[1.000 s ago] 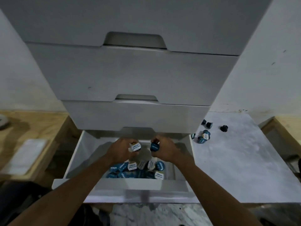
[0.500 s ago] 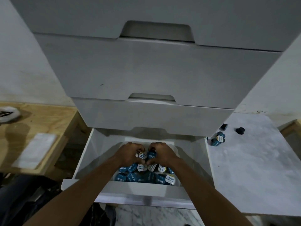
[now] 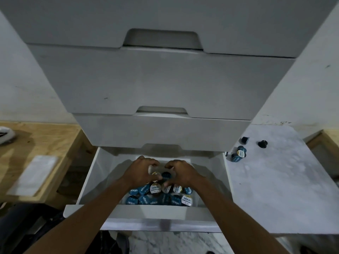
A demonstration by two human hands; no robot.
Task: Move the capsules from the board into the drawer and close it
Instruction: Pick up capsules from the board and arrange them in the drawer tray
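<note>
The bottom drawer (image 3: pixel 159 211) of the white cabinet stands pulled open, with a pile of several blue capsules (image 3: pixel 159 196) inside near its front wall. Both my hands reach into it, close together above the pile. My left hand (image 3: pixel 142 171) is curled around capsules with pale lids. My right hand (image 3: pixel 180 172) curls over a dark blue capsule (image 3: pixel 166 174) at its fingertips. On the marble board (image 3: pixel 275 189) to the right, a few capsules (image 3: pixel 240 153) lie near the cabinet, and two dark ones (image 3: pixel 263 143) lie farther back.
Two closed drawers (image 3: pixel 156 85) overhang the open one from above. A wooden table (image 3: pixel 36 143) with a white sheet (image 3: pixel 33 176) stands on the left. Another wooden surface (image 3: pixel 330 143) lies at the far right. Marble floor shows below the drawer.
Both hands have dropped from above the drawer down onto the capsule pile, still carrying capsules. The view has moved closer to the cabinet.
</note>
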